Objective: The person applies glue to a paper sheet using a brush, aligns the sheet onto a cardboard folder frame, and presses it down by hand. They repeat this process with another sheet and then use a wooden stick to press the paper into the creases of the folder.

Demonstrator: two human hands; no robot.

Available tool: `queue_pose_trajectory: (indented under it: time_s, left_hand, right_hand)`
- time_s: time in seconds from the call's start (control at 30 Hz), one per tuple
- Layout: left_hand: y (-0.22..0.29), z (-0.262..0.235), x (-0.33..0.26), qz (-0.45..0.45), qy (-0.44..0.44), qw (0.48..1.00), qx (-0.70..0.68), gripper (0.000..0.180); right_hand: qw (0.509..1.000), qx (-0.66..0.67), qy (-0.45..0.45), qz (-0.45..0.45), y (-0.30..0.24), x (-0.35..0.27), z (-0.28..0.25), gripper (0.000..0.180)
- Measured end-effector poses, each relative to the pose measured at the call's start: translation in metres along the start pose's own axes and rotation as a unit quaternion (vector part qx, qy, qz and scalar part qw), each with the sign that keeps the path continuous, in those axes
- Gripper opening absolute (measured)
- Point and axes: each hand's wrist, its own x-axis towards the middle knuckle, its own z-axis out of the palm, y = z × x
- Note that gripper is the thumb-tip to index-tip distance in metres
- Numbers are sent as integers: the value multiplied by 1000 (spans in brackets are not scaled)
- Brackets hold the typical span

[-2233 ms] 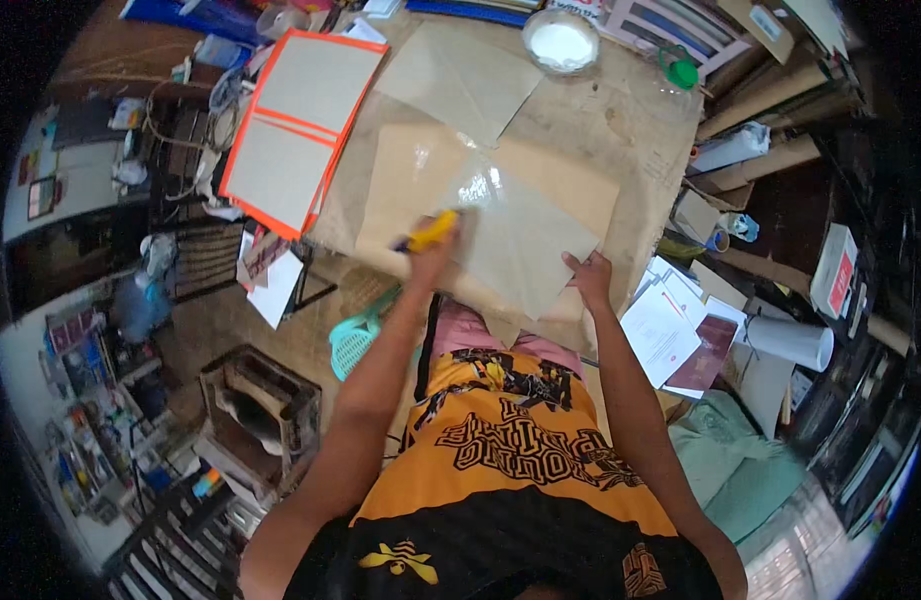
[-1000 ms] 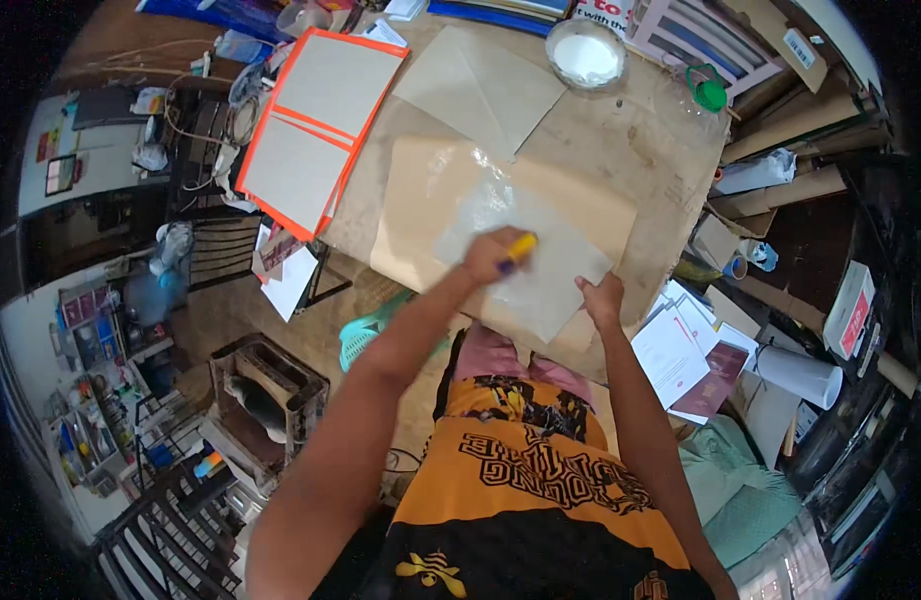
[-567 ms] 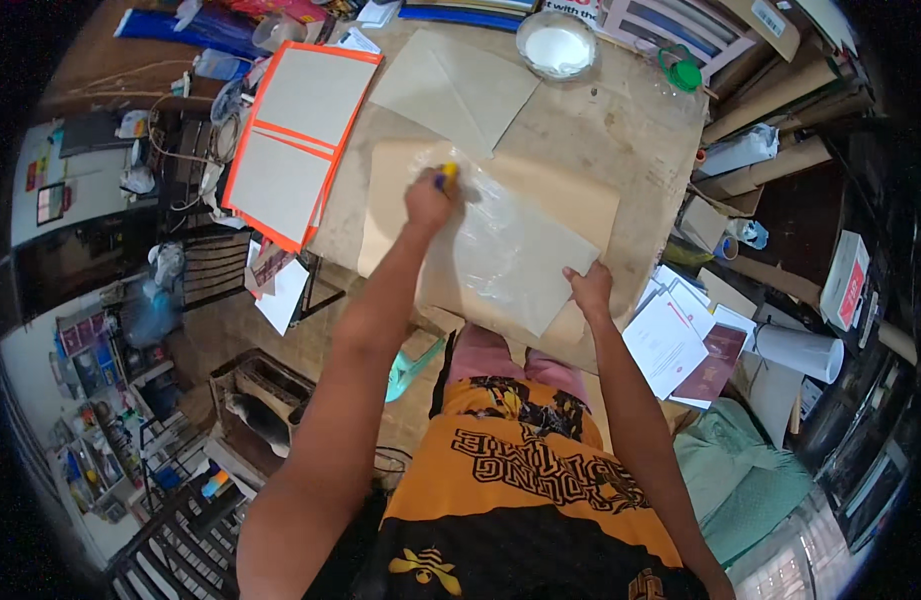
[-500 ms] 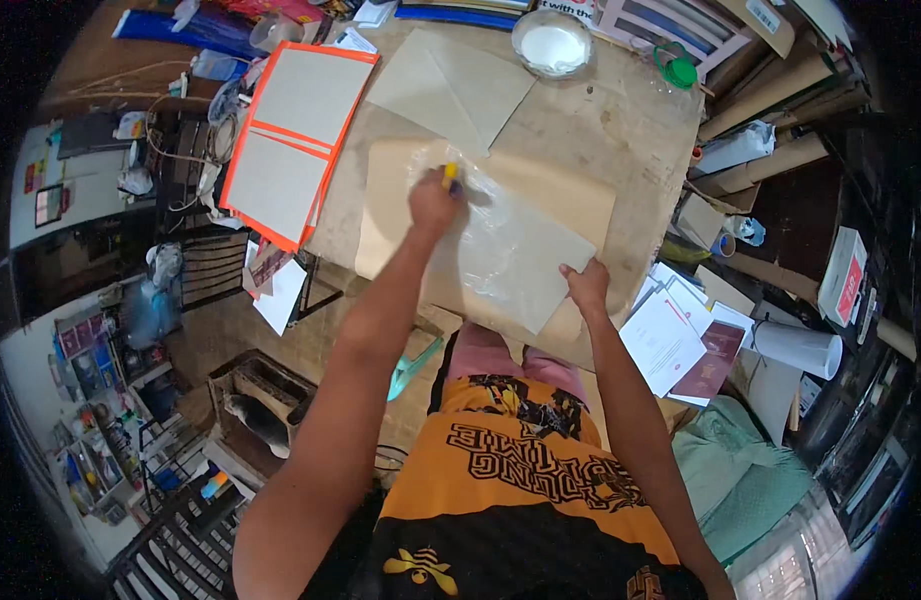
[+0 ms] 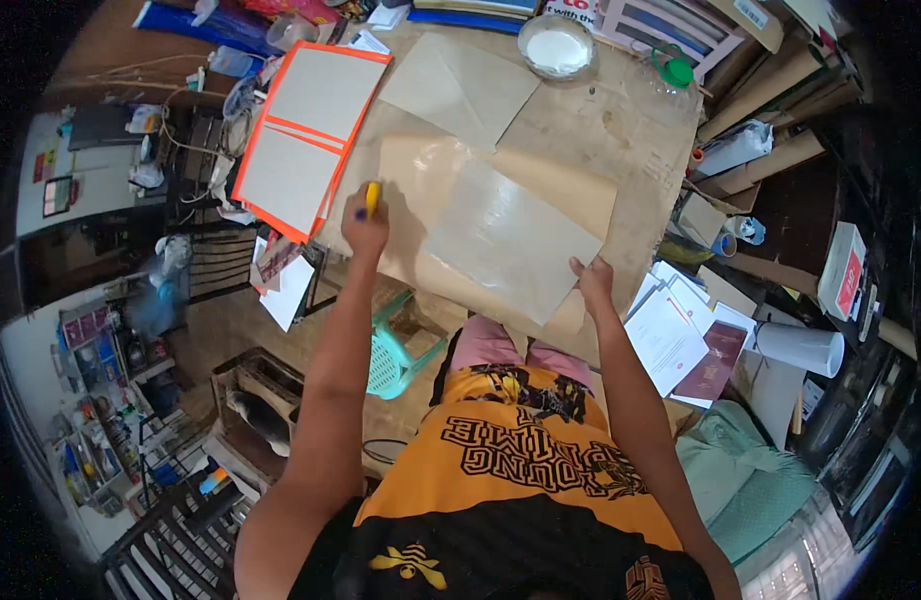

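My left hand (image 5: pixel 364 226) grips a small yellow tool (image 5: pixel 371 197) at the left edge of a beige board (image 5: pixel 570 190) lying on the wooden table (image 5: pixel 640 140). A clear glossy plastic sheet (image 5: pixel 500 240) lies over the board. My right hand (image 5: pixel 591 280) presses flat on the sheet's near right corner, fingers spread.
Two grey boards with orange borders (image 5: pixel 305 135) lie at the table's left. A tan paper sheet (image 5: pixel 460 88) and a round white-filled container (image 5: pixel 555 47) sit farther back. A green-capped bottle (image 5: pixel 672 70), papers (image 5: pixel 670 335) and a teal plastic stool (image 5: pixel 395 350) are nearby.
My left hand with the yellow tool has swept from the middle of the sheet leftward to the board's left edge. My right hand stays pressed on the near right corner.
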Motion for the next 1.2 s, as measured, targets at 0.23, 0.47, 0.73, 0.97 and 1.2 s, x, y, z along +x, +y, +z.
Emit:
queue_pose_trajectory:
  time_s: [0.23, 0.47, 0.73, 0.97, 1.2]
  left_hand:
    - [18, -27, -100, 87, -121, 987, -62, 21]
    - [72, 1, -92, -180, -233, 888, -354, 24]
    - [129, 50, -136, -206, -332, 838, -380, 24]
    - [80, 41, -75, -138, -309, 887, -314, 19]
    - [79, -37, 101, 308, -419, 853, 26, 24]
  right_hand:
    - [963, 221, -57, 143, 5, 10, -9, 34]
    - [953, 239, -87, 163, 13, 19, -12, 36]
    - [931, 307, -105, 165, 10, 17, -15, 42]
    - [952, 234, -165, 112, 17, 10, -17, 55]
    - [923, 323, -191, 83, 7, 7, -25, 48]
